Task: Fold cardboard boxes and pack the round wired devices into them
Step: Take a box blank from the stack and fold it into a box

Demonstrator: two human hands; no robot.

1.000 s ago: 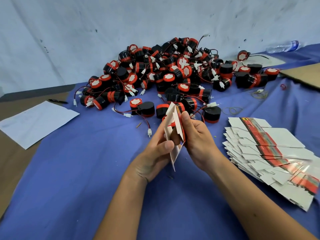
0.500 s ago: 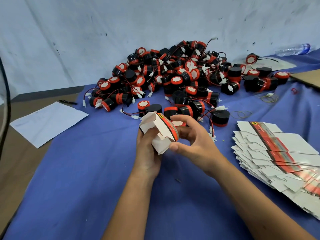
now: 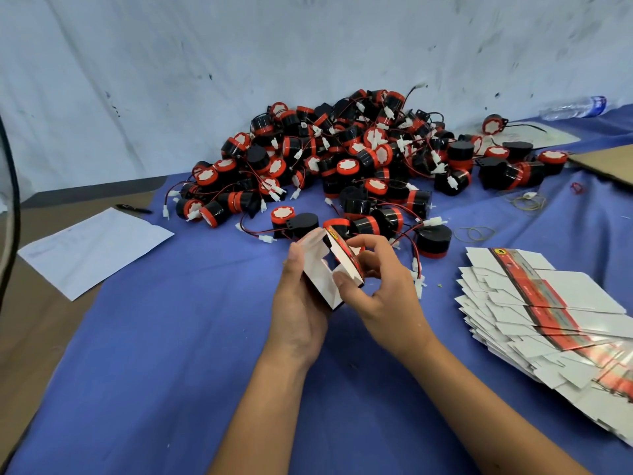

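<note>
Blue cloth (image 3: 171,354) covers the table under a scuffed pale wall. Above it the left hand (image 3: 301,303) cradles the half-formed white cardboard box with a red and black stripe (image 3: 329,269) from behind, fingers wrapped round its far side. The right hand (image 3: 380,296) pinches the near flap, thumb on the white inside face.

Risks, as I judge them: thin card could crease off its score line if the flap is pushed skewed, and a loose tuck might spring open again.

At the far side sits a heap of round black devices with red rims and thin red-black wires (image 3: 359,159); their tangled leads could snag when 1 is lifted. Glossy flat box blanks (image 3: 548,320) fan out at right and look slippery.
</note>
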